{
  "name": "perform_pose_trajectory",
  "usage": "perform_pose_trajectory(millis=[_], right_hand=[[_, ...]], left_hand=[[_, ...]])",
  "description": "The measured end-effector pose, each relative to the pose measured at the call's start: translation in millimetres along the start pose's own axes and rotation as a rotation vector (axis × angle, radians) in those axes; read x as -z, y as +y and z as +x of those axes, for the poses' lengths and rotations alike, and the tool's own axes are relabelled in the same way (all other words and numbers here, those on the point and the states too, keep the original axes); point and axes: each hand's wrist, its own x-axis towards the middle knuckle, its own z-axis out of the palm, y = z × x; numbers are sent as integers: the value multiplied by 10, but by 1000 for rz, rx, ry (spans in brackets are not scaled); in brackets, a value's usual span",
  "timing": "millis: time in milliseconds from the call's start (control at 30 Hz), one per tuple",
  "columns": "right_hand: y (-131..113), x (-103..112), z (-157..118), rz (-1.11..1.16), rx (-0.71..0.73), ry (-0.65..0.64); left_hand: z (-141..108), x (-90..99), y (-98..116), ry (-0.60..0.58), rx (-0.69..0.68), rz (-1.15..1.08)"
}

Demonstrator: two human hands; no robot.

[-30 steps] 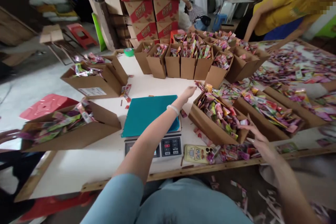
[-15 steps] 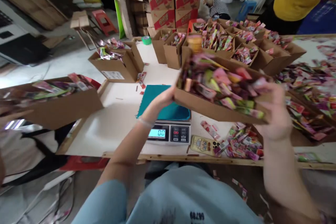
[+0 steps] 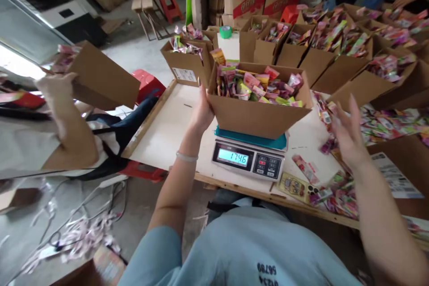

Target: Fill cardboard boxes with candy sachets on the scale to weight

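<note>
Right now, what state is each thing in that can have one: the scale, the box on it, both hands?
Scale: switched on, display lit and showing digits.
Box on the scale: open on top, full of colourful packets, resting on the teal pan.
Left hand: flat against the box's left side.
Right hand: open, fingers spread, off the box, holding nothing.
Co-worker's box: lifted off the table, held by another person's hand.

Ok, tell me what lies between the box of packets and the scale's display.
In the head view, only the teal weighing platform lies between: the box of packets sits on it, just above the display, with the left hand on the box's side.
</note>
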Motion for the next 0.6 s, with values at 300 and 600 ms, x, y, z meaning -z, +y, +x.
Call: perform_pose_trajectory(millis=[300,600], right_hand=[[1712,-27,-1763,-552,-435,50],[1466,-353,72,-524,-112,-158]], left_hand=[[-24,189,82,24,-182,280],[-327,166,361,144,-343,410]])
